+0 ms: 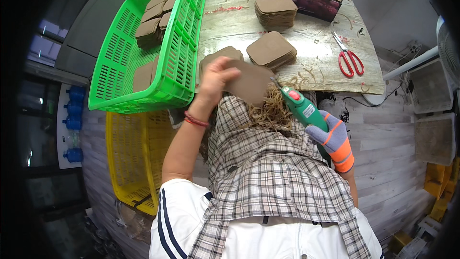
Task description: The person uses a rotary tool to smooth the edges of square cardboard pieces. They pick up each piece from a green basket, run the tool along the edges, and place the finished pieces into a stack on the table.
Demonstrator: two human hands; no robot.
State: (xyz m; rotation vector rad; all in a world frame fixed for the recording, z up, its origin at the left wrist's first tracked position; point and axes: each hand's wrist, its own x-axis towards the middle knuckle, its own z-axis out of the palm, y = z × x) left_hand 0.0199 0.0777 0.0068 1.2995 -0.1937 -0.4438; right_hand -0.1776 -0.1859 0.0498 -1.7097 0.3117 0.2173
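One brown cardboard piece (249,82), flat with rounded corners, pinched at its left edge by bare left hand (216,77), wrist bent, forearm raised from below. Green glue gun (302,108) clamped in gloved right hand (333,139), nozzle touching the piece's right edge. Tangle of straw-like fibre (270,112) just below both. Stacked brown pieces (271,50) beyond, on table (230,24).

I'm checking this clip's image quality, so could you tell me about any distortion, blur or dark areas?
Head view: fisheye bends the table edge and green basket toward the rim; corners fall to black. Left hand looks slightly motion-blurred on the brown card; the glue gun in the gloved right hand is sharp. Lighting even, no glare.
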